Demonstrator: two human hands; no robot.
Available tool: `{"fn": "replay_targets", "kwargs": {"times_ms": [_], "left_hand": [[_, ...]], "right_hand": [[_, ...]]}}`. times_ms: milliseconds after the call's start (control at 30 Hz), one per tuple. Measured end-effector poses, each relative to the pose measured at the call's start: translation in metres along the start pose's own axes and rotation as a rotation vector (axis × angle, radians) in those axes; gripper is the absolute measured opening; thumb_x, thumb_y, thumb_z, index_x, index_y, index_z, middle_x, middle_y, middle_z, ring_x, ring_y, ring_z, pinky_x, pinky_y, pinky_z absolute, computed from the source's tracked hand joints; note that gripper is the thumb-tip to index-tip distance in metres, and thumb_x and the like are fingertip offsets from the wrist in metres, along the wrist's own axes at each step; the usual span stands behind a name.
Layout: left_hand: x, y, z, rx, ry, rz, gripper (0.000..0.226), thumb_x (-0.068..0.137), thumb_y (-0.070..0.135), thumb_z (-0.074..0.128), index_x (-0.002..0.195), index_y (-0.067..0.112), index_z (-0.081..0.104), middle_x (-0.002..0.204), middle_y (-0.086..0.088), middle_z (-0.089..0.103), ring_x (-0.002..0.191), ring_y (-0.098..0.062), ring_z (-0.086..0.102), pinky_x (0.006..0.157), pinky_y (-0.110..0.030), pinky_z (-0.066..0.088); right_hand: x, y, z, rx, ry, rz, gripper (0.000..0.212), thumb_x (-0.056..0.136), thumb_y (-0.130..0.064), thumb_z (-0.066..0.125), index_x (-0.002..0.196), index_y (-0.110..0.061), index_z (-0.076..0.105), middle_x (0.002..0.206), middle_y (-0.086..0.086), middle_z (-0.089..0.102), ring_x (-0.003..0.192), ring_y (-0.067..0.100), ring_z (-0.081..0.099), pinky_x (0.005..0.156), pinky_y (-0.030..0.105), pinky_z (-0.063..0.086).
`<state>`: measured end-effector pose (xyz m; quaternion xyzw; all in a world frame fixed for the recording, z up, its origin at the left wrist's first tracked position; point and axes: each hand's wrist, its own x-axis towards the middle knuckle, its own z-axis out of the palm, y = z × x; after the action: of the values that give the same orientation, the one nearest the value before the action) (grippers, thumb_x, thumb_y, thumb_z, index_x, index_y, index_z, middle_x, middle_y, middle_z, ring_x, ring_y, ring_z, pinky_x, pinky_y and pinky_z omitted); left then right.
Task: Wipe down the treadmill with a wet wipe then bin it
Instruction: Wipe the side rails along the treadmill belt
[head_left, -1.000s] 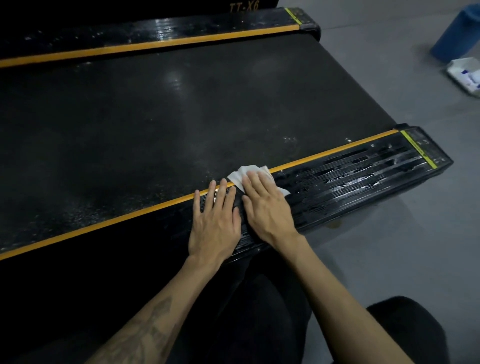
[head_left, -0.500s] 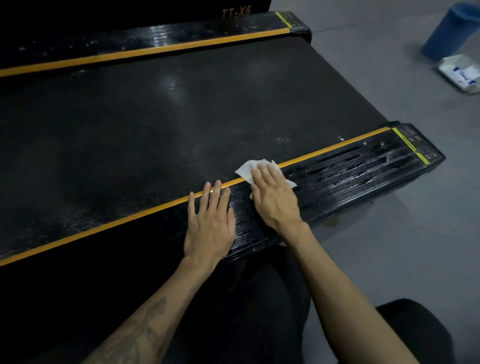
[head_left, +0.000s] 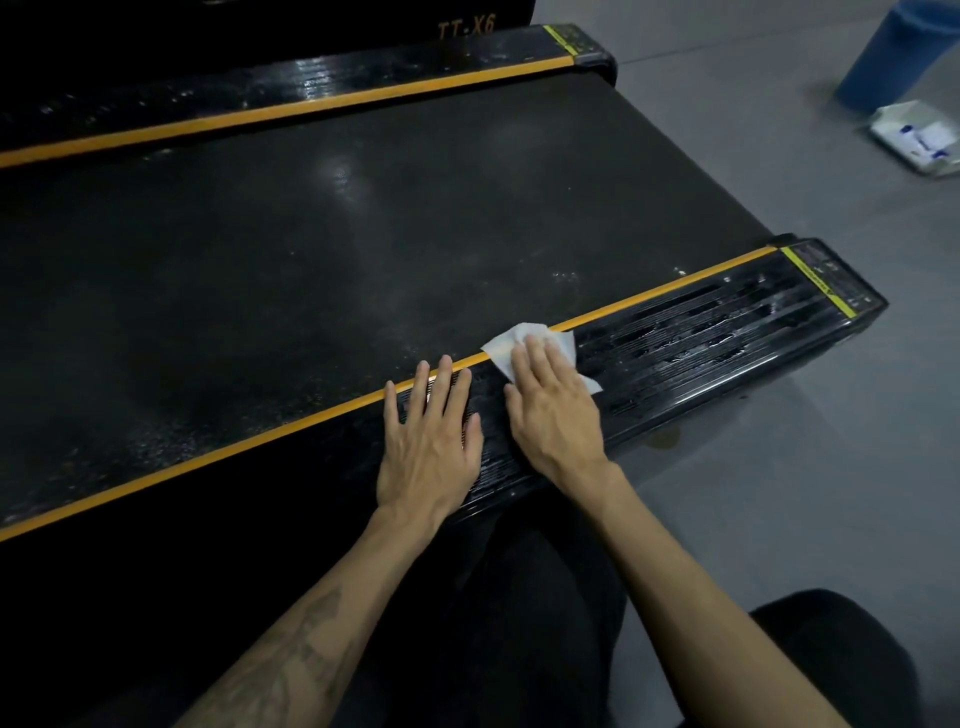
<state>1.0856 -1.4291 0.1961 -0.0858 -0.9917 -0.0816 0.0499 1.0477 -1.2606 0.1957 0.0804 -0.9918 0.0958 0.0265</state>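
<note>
A person crouched beside a black treadmill (head_left: 363, 218) presses a white wet wipe (head_left: 524, 340) flat against the near side rail (head_left: 701, 338), where the rail's ribbed black surface meets its orange edge stripe (head_left: 291, 428). The right hand (head_left: 553, 410) lies palm-down on the wipe with fingers straight and together, pressing rather than gripping; part of the wipe shows beyond the fingertips and at the hand's right side. The left hand (head_left: 431, 441) rests just beside it on the same rail, fingers spread and straight, holding nothing. The rail to the right of the wipe glistens with wet streaks, as does the far side rail (head_left: 311, 85). The walking belt (head_left: 337, 249) between the rails is dull and speckled. On the grey floor (head_left: 779, 493) at upper right stands a blue bin (head_left: 893, 57), its inside out of view, and near it lies a white wipe packet (head_left: 919, 137) with blue print.
</note>
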Motion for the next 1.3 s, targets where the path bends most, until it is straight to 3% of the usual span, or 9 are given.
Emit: {"fn": "replay_targets", "kwargs": {"times_ms": [167, 300, 367, 500, 633, 833, 967, 1167, 1300], "left_hand": [[0.001, 0.001, 0.001, 0.0, -0.005, 0.042, 0.061, 0.106, 0.042, 0.021, 0.158, 0.016, 0.037, 0.17, -0.005, 0.022, 0.158, -0.025, 0.017, 0.126, -0.058, 0.017], [0.001, 0.002, 0.001, -0.002, -0.009, 0.037, 0.061, 0.106, 0.042, 0.017, 0.158, 0.016, 0.037, 0.17, -0.004, 0.023, 0.158, -0.023, 0.018, 0.127, -0.056, 0.015], [0.002, 0.003, 0.0, -0.003, 0.001, 0.027, 0.06, 0.106, 0.041, 0.017, 0.157, 0.017, 0.04, 0.169, -0.003, 0.027, 0.157, -0.023, 0.022, 0.126, -0.056, 0.017], [0.003, 0.006, -0.001, -0.019, 0.009, 0.014, 0.057, 0.106, 0.038, 0.022, 0.154, 0.018, 0.045, 0.166, -0.004, 0.033, 0.155, -0.024, 0.027, 0.126, -0.056, 0.018], [0.003, 0.006, -0.002, -0.017, 0.028, 0.009, 0.05, 0.107, 0.034, 0.031, 0.15, 0.016, 0.048, 0.162, -0.007, 0.039, 0.152, -0.028, 0.033, 0.125, -0.057, 0.022], [0.013, 0.017, -0.003, -0.007, 0.038, -0.026, 0.04, 0.103, 0.032, 0.042, 0.134, 0.011, 0.056, 0.149, -0.015, 0.052, 0.138, -0.034, 0.046, 0.119, -0.056, 0.033], [0.013, 0.016, 0.0, -0.014, 0.053, 0.017, 0.045, 0.105, 0.033, 0.041, 0.144, 0.014, 0.051, 0.153, -0.012, 0.048, 0.141, -0.032, 0.044, 0.119, -0.057, 0.031], [0.016, 0.016, 0.003, -0.011, 0.031, 0.08, 0.049, 0.107, 0.03, 0.035, 0.154, 0.017, 0.044, 0.164, -0.007, 0.036, 0.151, -0.029, 0.033, 0.123, -0.057, 0.025], [0.015, 0.016, 0.004, -0.033, 0.024, 0.081, 0.049, 0.107, 0.028, 0.036, 0.154, 0.017, 0.044, 0.164, -0.007, 0.036, 0.154, -0.027, 0.029, 0.125, -0.056, 0.023]], "right_hand": [[0.026, 0.028, 0.009, -0.035, -0.065, -0.094, 0.082, 0.102, -0.045, -0.021, 0.162, -0.006, 0.019, 0.168, 0.016, 0.021, 0.158, 0.029, 0.011, 0.126, 0.045, 0.015], [0.006, 0.009, 0.002, 0.017, 0.023, 0.072, 0.07, 0.105, -0.038, 0.005, 0.158, -0.001, 0.031, 0.165, 0.02, 0.028, 0.156, 0.032, 0.02, 0.127, 0.045, 0.02], [0.001, -0.002, 0.003, 0.048, 0.016, 0.049, 0.067, 0.105, -0.036, 0.012, 0.156, -0.001, 0.036, 0.163, 0.02, 0.033, 0.154, 0.034, 0.024, 0.126, 0.047, 0.023], [0.028, 0.027, 0.015, 0.001, -0.052, -0.04, 0.077, 0.104, -0.044, -0.014, 0.16, -0.006, 0.024, 0.166, 0.016, 0.027, 0.157, 0.03, 0.017, 0.124, 0.046, 0.019], [0.012, 0.027, 0.017, -0.023, -0.019, 0.08, 0.067, 0.107, -0.038, 0.005, 0.158, 0.0, 0.027, 0.163, 0.023, 0.029, 0.156, 0.034, 0.019, 0.125, 0.047, 0.02], [0.023, 0.034, 0.014, -0.084, -0.079, -0.049, 0.071, 0.104, -0.042, 0.0, 0.16, -0.007, 0.025, 0.165, 0.017, 0.029, 0.157, 0.031, 0.015, 0.125, 0.045, 0.015], [0.005, 0.026, 0.016, -0.066, -0.012, 0.083, 0.068, 0.106, -0.041, 0.007, 0.159, -0.004, 0.029, 0.166, 0.019, 0.025, 0.157, 0.032, 0.015, 0.125, 0.046, 0.019], [0.019, 0.034, 0.02, -0.101, -0.085, -0.019, 0.071, 0.104, -0.044, -0.001, 0.161, -0.01, 0.025, 0.168, 0.015, 0.023, 0.158, 0.03, 0.009, 0.125, 0.045, 0.015], [0.005, 0.029, 0.013, -0.055, -0.017, 0.13, 0.068, 0.105, -0.042, 0.009, 0.16, -0.005, 0.026, 0.166, 0.02, 0.024, 0.157, 0.032, 0.016, 0.124, 0.046, 0.02]]}}
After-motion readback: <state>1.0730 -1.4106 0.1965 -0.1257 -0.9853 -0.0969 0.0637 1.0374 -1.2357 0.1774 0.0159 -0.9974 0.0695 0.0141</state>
